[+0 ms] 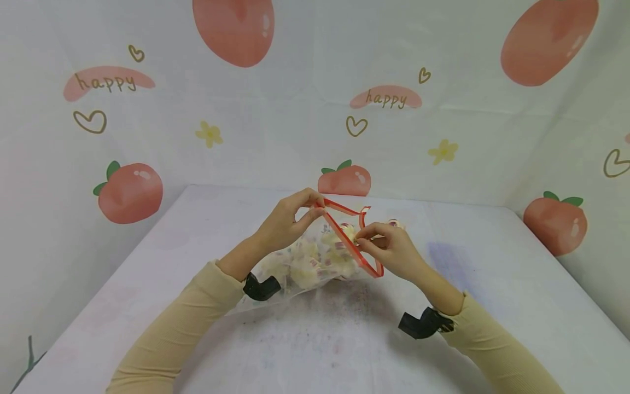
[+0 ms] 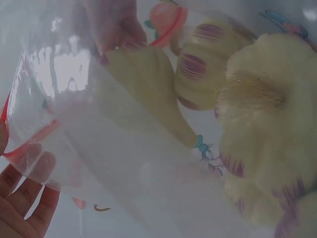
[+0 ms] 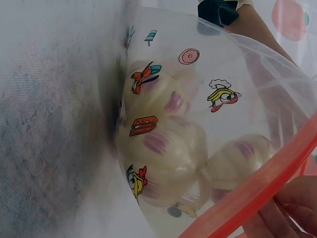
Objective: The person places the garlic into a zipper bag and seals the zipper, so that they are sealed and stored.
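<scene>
A clear zip bag with cartoon prints (image 3: 225, 64) and a red zip rim (image 1: 344, 239) lies on the table, holding several pale garlic bulbs (image 1: 305, 268) with purple streaks. My left hand (image 1: 290, 221) pinches one corner of the rim and lifts it, so the mouth gapes. At the mouth, my right hand (image 1: 391, 249) pinches the end of a garlic bulb (image 2: 153, 84); through the film in the left wrist view, the fingertips meet its tip. In the right wrist view the red rim partly hides the right fingers (image 3: 272, 218).
Behind the right hand, another garlic bulb (image 1: 395, 223) shows on the white table (image 1: 315, 345). A white cloth wall with peach prints (image 1: 344, 180) stands along the table's back edge. Black wrist mounts (image 1: 262, 287) sit at both cuffs.
</scene>
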{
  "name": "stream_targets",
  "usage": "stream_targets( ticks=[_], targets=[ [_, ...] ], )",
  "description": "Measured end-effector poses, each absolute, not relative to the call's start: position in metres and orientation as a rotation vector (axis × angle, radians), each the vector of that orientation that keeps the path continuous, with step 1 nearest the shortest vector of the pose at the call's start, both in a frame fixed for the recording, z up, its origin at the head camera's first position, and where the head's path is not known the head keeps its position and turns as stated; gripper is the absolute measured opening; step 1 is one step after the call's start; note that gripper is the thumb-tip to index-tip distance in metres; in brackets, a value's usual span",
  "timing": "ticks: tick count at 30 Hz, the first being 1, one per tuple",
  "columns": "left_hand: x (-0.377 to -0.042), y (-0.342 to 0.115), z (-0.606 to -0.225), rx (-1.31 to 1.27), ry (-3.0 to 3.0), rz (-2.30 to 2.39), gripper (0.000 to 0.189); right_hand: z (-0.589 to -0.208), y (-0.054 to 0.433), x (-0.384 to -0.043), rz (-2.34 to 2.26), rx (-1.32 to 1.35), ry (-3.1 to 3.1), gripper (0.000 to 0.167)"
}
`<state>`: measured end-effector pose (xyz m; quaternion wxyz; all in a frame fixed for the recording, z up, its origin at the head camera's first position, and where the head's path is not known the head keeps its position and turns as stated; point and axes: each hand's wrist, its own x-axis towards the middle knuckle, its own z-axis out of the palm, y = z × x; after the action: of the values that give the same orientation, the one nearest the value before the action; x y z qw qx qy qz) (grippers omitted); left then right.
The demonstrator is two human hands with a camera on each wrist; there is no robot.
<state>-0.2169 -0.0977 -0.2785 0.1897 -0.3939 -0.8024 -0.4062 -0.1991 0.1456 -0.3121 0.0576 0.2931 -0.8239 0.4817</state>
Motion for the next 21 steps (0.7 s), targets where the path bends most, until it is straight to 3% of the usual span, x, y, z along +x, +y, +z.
stream_targets(
  ticks=[8,21],
  targets=[
    [-0.2159,-0.0978,-0.2782,-1.098,-2.261,-1.156,0.011,-0.3121,0.1428,-0.1998,1.475,0.887,-2.523,0.012],
    [-0.2164,-0.0976,-0.2791,-1.076,-2.259,-1.168,0.010,-0.3104,0.1421,-0.2005,1.387,1.069,-2.617,0.043]
  ],
)
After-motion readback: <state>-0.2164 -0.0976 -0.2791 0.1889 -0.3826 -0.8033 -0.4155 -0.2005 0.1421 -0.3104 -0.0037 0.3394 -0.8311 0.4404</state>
